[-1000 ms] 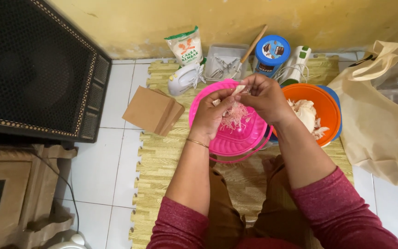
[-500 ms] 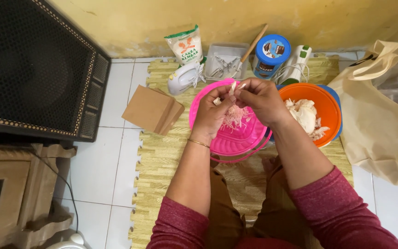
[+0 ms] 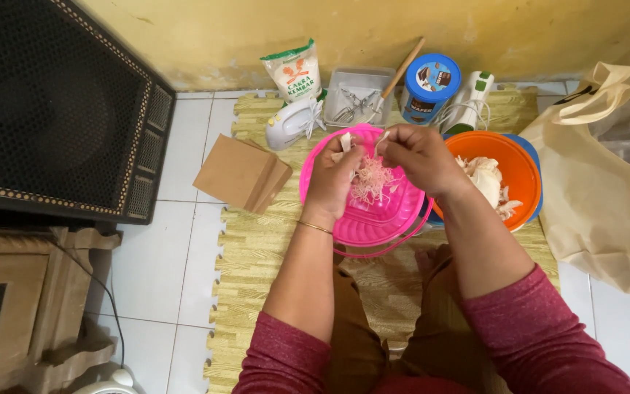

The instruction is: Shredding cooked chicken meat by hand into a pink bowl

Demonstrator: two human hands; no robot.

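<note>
I sit on a woven mat with a pink plastic bowl (image 3: 395,219) in front of my knees. Both hands hover over it. My left hand (image 3: 337,175) pinches a pale strip of cooked chicken (image 3: 345,141). My right hand (image 3: 417,155) pinches another thin piece of it, close beside the left. A heap of fine shredded chicken (image 3: 370,182) lies in the pink bowl under my fingers. To the right, an orange bowl (image 3: 519,175) holds larger whole pieces of chicken (image 3: 484,179).
Along the yellow wall stand a rice bag (image 3: 293,71), a clear tray with beaters (image 3: 359,98), a wooden spoon (image 3: 401,73), a blue tin (image 3: 429,87) and a white hand mixer (image 3: 293,122). Brown cardboard (image 3: 240,174) lies left, a large black speaker (image 3: 52,109) far left, a beige cloth bag (image 3: 607,182) right.
My hands stay above the pink bowl, and the fingers have pulled slightly apart, tearing the chicken piece into strips. The bowls have not moved.
</note>
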